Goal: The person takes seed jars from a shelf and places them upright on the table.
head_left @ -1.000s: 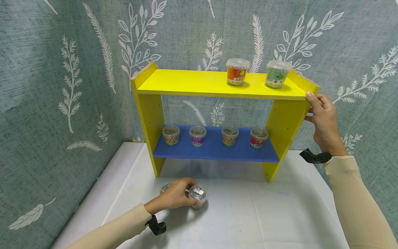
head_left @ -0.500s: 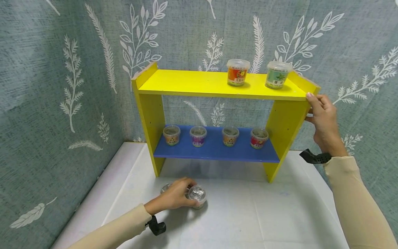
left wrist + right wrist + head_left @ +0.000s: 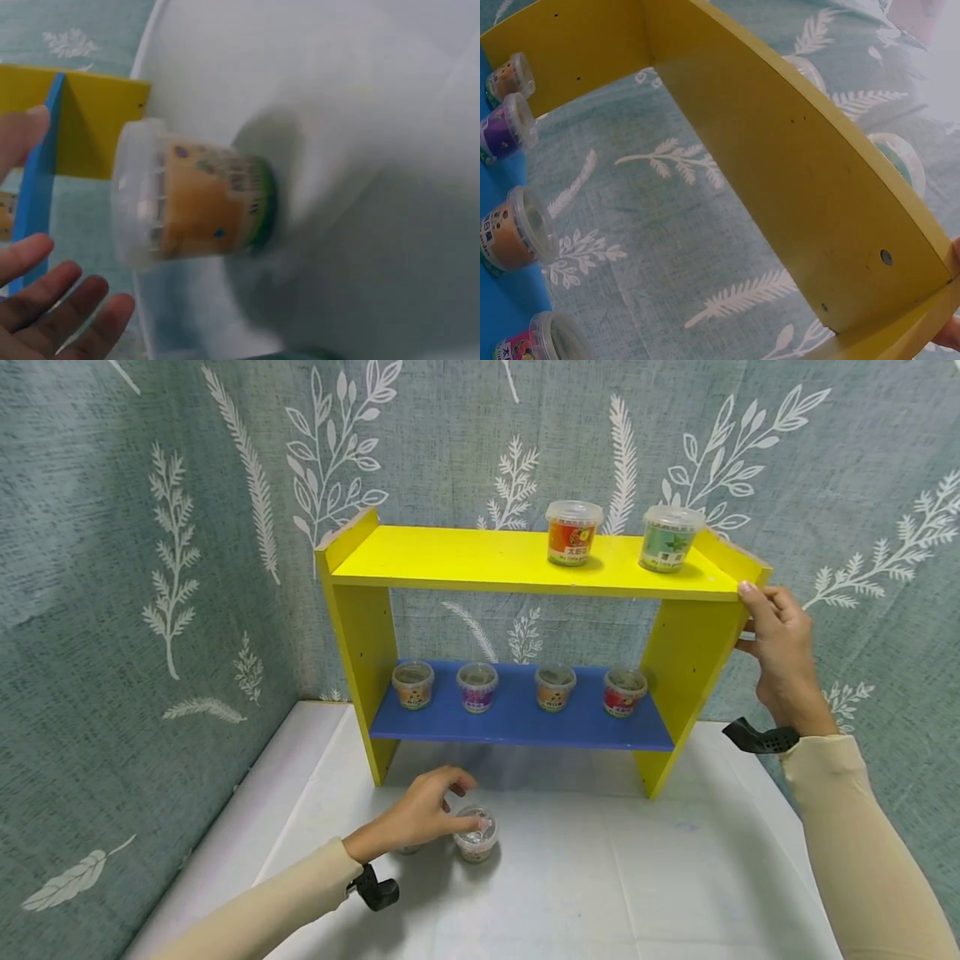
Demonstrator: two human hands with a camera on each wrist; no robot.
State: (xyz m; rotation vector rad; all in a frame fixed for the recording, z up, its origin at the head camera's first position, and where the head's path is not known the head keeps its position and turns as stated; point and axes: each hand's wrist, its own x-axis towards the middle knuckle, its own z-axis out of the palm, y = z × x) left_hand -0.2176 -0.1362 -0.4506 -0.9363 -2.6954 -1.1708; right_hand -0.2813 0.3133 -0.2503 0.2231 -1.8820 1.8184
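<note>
My left hand (image 3: 414,810) hovers over a small lidded plastic cup (image 3: 477,847) on the white table, thumb and fingers spread. In the left wrist view this cup (image 3: 202,199) has an orange-and-green label, and the fingers (image 3: 94,322) stand apart from it. Under the left hand a second cup (image 3: 408,849) is mostly hidden. At the upper right corner of a yellow shelf unit (image 3: 450,556), my right hand (image 3: 783,635) grips the side panel, thumb on the front edge and fingers behind. Only fingertips of it show in the right wrist view.
Several labelled cups stand in a row on the blue lower board (image 3: 517,727). On the yellow top are a red-orange cup (image 3: 573,535) and a green cup (image 3: 670,539). Patterned cloth walls (image 3: 225,610) enclose the table (image 3: 570,877) behind and at left.
My left hand has let go of the cup and risen slightly, its fingers spreading; the cup stays in place. The right hand keeps its hold on the shelf unit.
</note>
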